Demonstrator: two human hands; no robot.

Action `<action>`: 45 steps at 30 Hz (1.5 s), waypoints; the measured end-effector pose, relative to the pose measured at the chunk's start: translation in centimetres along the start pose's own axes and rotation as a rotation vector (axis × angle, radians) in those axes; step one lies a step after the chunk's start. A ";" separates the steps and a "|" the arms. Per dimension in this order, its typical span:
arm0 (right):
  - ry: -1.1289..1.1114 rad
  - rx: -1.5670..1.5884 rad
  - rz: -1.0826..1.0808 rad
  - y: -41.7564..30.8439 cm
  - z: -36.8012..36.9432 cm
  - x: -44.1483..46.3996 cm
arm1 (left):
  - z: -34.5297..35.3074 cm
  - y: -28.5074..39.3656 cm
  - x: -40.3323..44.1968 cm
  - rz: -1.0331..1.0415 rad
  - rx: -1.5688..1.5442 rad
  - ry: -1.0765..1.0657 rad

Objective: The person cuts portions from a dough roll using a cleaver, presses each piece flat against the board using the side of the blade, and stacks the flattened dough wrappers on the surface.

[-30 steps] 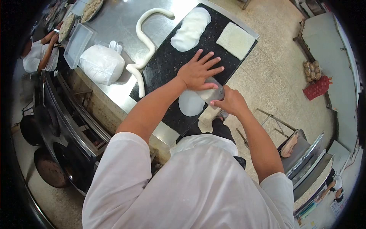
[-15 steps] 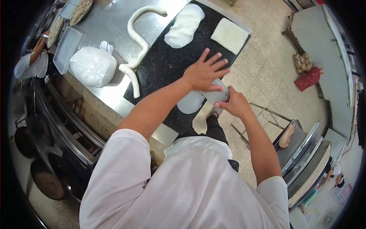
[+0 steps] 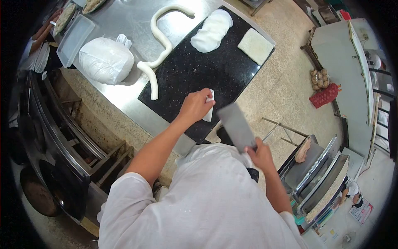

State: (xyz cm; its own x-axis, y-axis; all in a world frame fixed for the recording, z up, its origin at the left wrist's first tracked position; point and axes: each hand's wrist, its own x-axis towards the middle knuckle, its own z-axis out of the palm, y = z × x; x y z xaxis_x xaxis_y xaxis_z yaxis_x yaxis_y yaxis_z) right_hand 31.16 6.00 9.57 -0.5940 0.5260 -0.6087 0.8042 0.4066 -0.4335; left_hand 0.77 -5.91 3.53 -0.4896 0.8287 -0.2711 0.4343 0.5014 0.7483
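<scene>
My left hand [image 3: 197, 106] has its fingers closed on a thin white dough sheet [image 3: 209, 112], which hangs partly folded over the near part of the black board [image 3: 186, 70]. My right hand [image 3: 260, 154] grips a cleaver [image 3: 237, 126] by its handle end, the broad blade tilted up and left, slightly blurred, apart from the dough. At the board's far end lies a stack of overlapping white wrappers [image 3: 212, 31], with a folded pale cloth [image 3: 256, 46] to its right. A long curved dough rope [image 3: 162, 39] rests along the board's left side.
A white plastic bag [image 3: 106, 61] and a clear tray [image 3: 76, 40] stand on the steel table [image 3: 128, 25]. A co-worker's arms show at the far left. Woks [image 3: 38, 191] are at lower left; a metal stool [image 3: 286, 132] and trays [image 3: 315, 174] are on the right.
My left hand has come off the blade and closed on the dough sheet, lifting it out of its flat round. My right hand has drawn the cleaver back toward my body and raised its blade.
</scene>
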 end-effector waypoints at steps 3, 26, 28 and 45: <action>0.158 -0.060 -0.163 -1.9 -1.8 6.2 | 1.1 -0.1 -0.6 0.029 -0.123 0.184; -0.059 0.195 -0.486 0.4 -12.0 16.1 | -4.9 -1.8 10.8 -0.173 -0.240 0.702; 0.039 0.487 -0.514 0.7 -12.0 18.0 | -4.7 -1.9 7.4 -0.039 0.087 0.730; 0.122 -0.221 -0.724 -12.0 -0.2 12.6 | -4.4 -10.5 -7.6 -0.188 0.058 0.967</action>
State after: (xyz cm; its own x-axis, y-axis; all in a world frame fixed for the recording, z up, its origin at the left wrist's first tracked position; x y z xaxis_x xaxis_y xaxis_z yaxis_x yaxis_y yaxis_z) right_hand 14.06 7.91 7.21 -0.9795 0.1446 -0.1403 0.1984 0.8144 -0.5454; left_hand -3.38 -18.58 0.34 -0.9506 0.1864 0.2484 0.3094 0.6371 0.7059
